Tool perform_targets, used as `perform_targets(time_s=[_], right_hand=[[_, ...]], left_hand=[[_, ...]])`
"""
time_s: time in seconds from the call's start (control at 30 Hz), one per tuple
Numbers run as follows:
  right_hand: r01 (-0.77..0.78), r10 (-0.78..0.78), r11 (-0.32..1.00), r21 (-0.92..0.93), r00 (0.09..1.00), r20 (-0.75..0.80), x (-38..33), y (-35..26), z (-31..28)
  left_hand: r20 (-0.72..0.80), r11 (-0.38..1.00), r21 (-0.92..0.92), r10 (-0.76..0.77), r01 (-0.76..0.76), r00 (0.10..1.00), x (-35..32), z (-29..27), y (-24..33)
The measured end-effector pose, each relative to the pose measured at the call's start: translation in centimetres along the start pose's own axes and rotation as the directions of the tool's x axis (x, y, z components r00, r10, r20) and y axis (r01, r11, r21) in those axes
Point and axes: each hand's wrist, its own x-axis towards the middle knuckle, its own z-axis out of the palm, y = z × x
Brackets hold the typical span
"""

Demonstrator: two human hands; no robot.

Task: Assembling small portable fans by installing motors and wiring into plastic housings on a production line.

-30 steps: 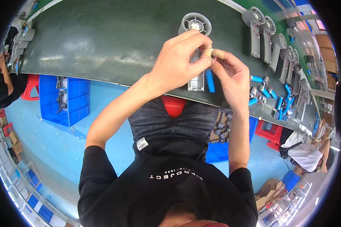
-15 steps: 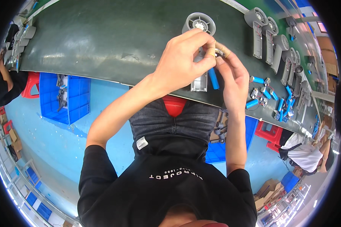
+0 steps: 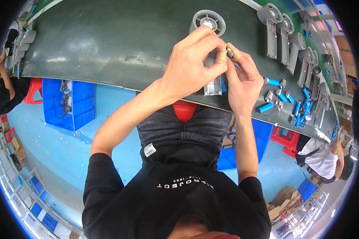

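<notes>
My left hand [image 3: 193, 59] is closed in a pinch, thumb and forefinger meeting at a small electronic part [image 3: 229, 52]. From the other side, my right hand [image 3: 244, 81] pinches the same part between thumb and fingertips. Finger cots or tape wrap some fingertips. Beneath the hands lies a grey fan housing; its round spoked head [image 3: 208, 22] shows beyond my left hand, and the open end of its handle shell [image 3: 213, 88] below. A blue cylindrical battery [image 3: 224, 85] shows partly beside the shell, mostly covered by my right hand. Any wires between battery and part are hidden.
Blue batteries with small boards [image 3: 281, 95] lie in a loose group at the right. Several grey fan housings [image 3: 272, 38] line the table's right side. Blue crates [image 3: 70, 104] stand below the table edge. Other people sit at the far left and right.
Both hands stay together at the small part, which has tilted slightly. My right fingers have curled in closer, and the blue battery is now more covered.
</notes>
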Motion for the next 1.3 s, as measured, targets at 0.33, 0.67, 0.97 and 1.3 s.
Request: perform_targets(time_s=[0.33,0.67,0.97,1.3], right_hand=[[0.186,-0.206,0.939,-0.288,0.978,-0.041,-0.04,0.4,0.26],[0.362,-0.374,0.817,-0.449,0.925,0.064,0.18,-0.03,0.19],[0.454,-0.476,0.74,-0.497,0.875,0.091,0.31,0.13,0.11],[0.397,-0.404,0.79,-0.467,0.91,0.089,-0.02,-0.5,0.19]], left_hand=[[-0.049,0.987,0.095,0.133,-0.128,0.99,-0.18,0.24,-0.39],[-0.035,0.993,0.037,0.11,-0.108,0.993,-0.29,-0.02,-0.35],[-0.016,0.993,0.03,0.116,-0.115,0.993,-0.34,0.13,-0.29],[-0.013,0.996,0.006,0.091,-0.091,0.996,-0.07,0.05,0.0]])
